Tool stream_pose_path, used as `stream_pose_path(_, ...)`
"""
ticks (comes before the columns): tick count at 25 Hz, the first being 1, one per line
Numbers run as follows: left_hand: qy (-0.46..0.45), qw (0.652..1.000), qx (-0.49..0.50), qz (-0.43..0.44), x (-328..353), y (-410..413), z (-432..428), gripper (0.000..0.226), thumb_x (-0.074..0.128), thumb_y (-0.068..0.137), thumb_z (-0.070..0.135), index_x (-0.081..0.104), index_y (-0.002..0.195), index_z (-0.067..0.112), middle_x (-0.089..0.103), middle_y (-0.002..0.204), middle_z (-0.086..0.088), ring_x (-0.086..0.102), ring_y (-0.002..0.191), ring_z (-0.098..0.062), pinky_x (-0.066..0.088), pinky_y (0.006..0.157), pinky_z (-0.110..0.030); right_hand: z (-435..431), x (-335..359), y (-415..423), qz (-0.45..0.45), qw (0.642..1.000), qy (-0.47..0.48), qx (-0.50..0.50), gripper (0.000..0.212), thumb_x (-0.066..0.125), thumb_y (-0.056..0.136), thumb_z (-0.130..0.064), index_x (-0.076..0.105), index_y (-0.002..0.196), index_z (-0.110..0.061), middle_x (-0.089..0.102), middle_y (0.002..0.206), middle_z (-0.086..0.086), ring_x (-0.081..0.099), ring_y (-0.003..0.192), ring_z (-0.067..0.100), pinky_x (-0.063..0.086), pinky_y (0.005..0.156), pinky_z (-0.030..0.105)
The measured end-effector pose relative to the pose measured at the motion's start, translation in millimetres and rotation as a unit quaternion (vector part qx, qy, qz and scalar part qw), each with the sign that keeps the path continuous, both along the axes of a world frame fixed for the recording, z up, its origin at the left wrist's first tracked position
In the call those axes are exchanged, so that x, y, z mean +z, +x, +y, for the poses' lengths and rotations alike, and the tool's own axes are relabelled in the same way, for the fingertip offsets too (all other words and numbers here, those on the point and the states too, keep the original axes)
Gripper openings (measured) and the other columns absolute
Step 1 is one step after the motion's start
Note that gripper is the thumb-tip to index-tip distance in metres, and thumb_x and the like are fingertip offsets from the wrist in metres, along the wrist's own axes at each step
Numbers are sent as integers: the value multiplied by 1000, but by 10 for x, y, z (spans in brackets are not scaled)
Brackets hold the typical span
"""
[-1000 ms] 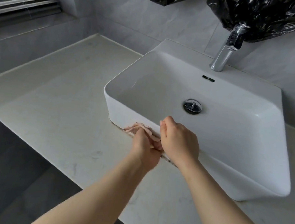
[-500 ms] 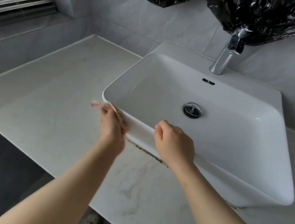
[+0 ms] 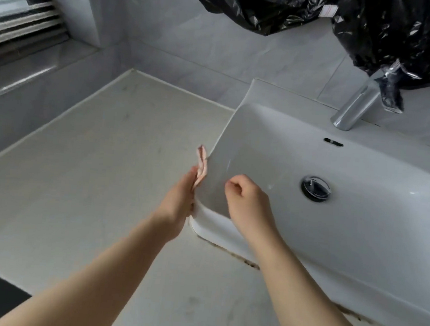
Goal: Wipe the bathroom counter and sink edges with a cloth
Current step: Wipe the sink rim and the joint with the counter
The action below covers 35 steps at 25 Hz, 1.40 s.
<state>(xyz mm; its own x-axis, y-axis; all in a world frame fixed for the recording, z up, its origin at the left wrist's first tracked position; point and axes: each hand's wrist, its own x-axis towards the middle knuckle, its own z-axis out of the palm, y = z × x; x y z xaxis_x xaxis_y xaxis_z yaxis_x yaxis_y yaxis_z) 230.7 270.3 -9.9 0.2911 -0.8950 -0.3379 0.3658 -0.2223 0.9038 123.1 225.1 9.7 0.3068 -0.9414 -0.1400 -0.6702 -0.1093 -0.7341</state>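
**Cloth on the sink's left wall, grime at its foot**

Head view: the left hand (image 3: 176, 206) presses the pink cloth (image 3: 201, 166) flat against the outer left wall of the sink (image 3: 372, 254). Its fingers look straight; the thumb is hidden. The right hand (image 3: 246, 204) hovers over the sink's front-left corner, its fingers curled on nothing.

Risk, as I judge it: only flat pressure holds the cloth, so it could slip to the counter (image 3: 90, 178). A wall-high stroke would also miss the dark grime line (image 3: 242, 258) at the sink's base.
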Motion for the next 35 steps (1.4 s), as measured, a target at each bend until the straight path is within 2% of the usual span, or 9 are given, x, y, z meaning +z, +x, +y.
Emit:
stream_pose_path(4,-19,993,-117,-30,21,185,-47,43,17,102,27,51,85,7,63,48,0,58,43,-11,39,41,-28,-127,-61,40,-7,996,81,-25,22,46,94,-26,61,109,-28,62,114,-2,55,108,18,39,85,24)
stream_pose_path(5,-22,991,-125,-32,-67,210,3,46,17,102,30,55,89,7,46,87,10,58,52,-22,38,46,-35,-156,-83,57,-6,996,91,-13,29,45,95,-25,57,120,-30,59,124,-3,53,115,16,37,89,23)
stream_pose_path(6,-25,989,-141,-33,-135,251,47,46,18,101,36,58,92,17,42,49,18,54,50,-17,34,51,-34,-205,-101,93,-7,995,97,-1,37,43,95,-22,50,130,-32,54,133,-3,50,119,14,35,92,22)
stream_pose_path(13,-4,980,-198,4,-205,503,-660,48,23,94,58,69,87,44,71,103,-3,66,99,-18,48,94,-42,-643,-174,356,13,995,98,21,57,34,96,-11,24,145,-39,33,151,-5,37,134,17,31,100,21)
stream_pose_path(19,-47,977,-206,19,-284,513,-650,40,24,99,48,49,119,24,46,54,6,50,49,4,38,48,-11,-1083,-190,527,13,1000,2,-2,55,35,98,-10,22,147,-32,21,155,-11,20,141,6,14,101,10)
stream_pose_path(22,-40,976,-216,7,-317,583,-1134,37,24,98,47,50,120,31,58,70,12,50,55,0,35,46,-13,-1326,-174,623,115,989,-92,25,58,34,97,-5,19,148,-28,10,158,-6,8,145,12,12,110,20)
stream_pose_path(28,-86,972,-219,31,-340,587,-963,45,30,91,48,45,131,33,66,107,13,58,98,-7,42,87,-29,-1796,-189,639,285,940,-179,60,69,33,91,0,10,149,-30,3,158,-8,-1,146,18,3,115,38)
stream_pose_path(32,-41,976,-215,13,-343,631,-1515,35,27,97,47,50,110,24,65,73,6,58,67,-8,44,66,-22,-1884,-153,621,279,937,-201,67,71,34,88,4,18,148,-30,13,157,-8,10,145,14,-1,115,37)
stream_pose_path(35,-65,978,-193,53,-406,576,-1478,45,29,90,57,51,120,32,65,111,4,59,109,-17,43,98,-41,-1931,-92,538,299,929,-203,82,74,34,87,5,19,147,-35,15,156,-13,12,144,7,-5,115,40)
